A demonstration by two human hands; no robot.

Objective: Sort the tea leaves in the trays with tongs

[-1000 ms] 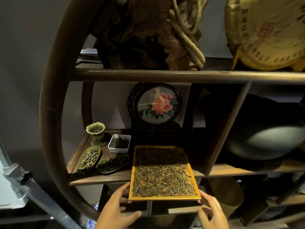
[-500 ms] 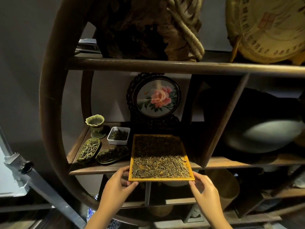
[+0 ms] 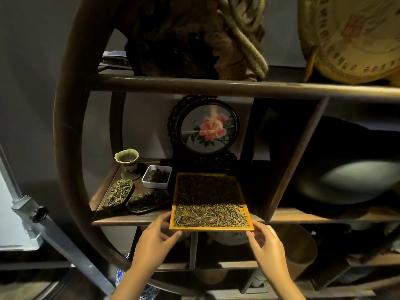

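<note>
Your left hand (image 3: 154, 236) pinches the near left corner of the yellow tray (image 3: 211, 228), thumb on the rim, fingers curled under. Your right hand (image 3: 267, 245) grips the near right corner, fingertips at the edge. Tray sits on the wooden shelf (image 3: 134, 219), front edge overhanging; tea leaves (image 3: 211, 215) cover it, far half in shadow. Left of it: white square dish (image 3: 157, 177) of leaves, two green leaf-shaped dishes (image 3: 120, 194) (image 3: 148, 201) with tea, a green fluted cup (image 3: 127, 162). Behind the tray, a round peony panel (image 3: 208, 128) on a dark carved stand.
</note>
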